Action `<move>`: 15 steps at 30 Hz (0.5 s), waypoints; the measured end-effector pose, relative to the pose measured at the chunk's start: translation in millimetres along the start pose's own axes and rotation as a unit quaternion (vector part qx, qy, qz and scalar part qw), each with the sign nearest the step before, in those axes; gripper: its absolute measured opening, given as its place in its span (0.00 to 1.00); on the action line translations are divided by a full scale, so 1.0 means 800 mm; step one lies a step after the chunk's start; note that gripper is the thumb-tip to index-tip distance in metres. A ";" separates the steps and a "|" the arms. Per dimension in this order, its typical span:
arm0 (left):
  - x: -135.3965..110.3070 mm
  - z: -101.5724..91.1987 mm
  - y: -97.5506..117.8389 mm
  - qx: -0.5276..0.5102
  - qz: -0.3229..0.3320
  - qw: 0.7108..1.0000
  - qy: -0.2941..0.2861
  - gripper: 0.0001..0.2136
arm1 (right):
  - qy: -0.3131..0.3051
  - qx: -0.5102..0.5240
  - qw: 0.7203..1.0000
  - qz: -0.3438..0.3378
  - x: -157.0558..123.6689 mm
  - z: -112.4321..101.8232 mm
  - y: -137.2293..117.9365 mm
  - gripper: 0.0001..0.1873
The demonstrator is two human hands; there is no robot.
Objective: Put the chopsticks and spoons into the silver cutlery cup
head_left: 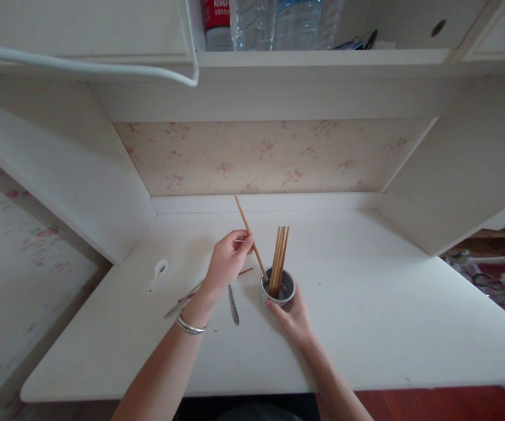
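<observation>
Metal cup [287, 290], silver-grey, with a pale rim and darker interior. Chopsticks [276, 272] inside the cup, yellowish brown, redder towards their lower ends; single chopstick [244, 218] slanting left from the cup, tan. Left of the cup: spoon [160, 269], white with a dark mark; bracelet [190, 329], silver. Under the cup: tabletop [366, 298], white. Beyond the cup: back panel [252, 161], cream with scattered pink floral sprigs.

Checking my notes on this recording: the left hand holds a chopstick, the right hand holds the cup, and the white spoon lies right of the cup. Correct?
Not quite: the head view shows the white spoon lying left of the cup. The left hand does hold a chopstick, and the right hand the cup.
</observation>
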State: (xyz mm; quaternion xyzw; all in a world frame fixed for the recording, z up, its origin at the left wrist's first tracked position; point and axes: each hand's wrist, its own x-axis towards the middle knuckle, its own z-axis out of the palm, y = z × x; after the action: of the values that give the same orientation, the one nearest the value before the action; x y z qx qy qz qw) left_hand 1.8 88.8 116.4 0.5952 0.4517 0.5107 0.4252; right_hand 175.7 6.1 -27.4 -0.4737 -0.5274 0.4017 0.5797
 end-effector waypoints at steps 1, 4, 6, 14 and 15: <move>0.001 0.007 -0.007 0.026 0.001 1.000 -0.014 0.14 | 0.000 -0.005 1.000 0.001 0.000 0.000 -0.001 0.40; -0.002 0.026 -0.029 0.109 0.009 0.993 -0.051 0.12 | 0.000 -0.018 1.000 -0.006 0.000 0.000 -0.002 0.39; -0.009 0.037 -0.040 0.156 0.022 0.986 -0.062 0.10 | 0.003 -0.025 1.000 -0.015 0.001 0.000 -0.002 0.39; -0.037 0.053 -0.061 0.196 0.062 0.975 -0.088 0.10 | 0.000 -0.045 0.999 -0.017 0.001 -0.001 0.002 0.38; -0.038 0.053 -0.062 0.193 0.061 0.975 -0.088 0.10 | 0.000 -0.043 0.999 -0.017 0.001 -0.001 0.001 0.38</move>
State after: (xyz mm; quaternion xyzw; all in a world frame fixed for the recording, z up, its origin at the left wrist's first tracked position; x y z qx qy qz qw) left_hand 36.7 68.7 56.5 0.7351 0.4656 0.3844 0.3082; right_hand 176.6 7.3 -28.1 -0.4885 -0.5525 0.3690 0.5657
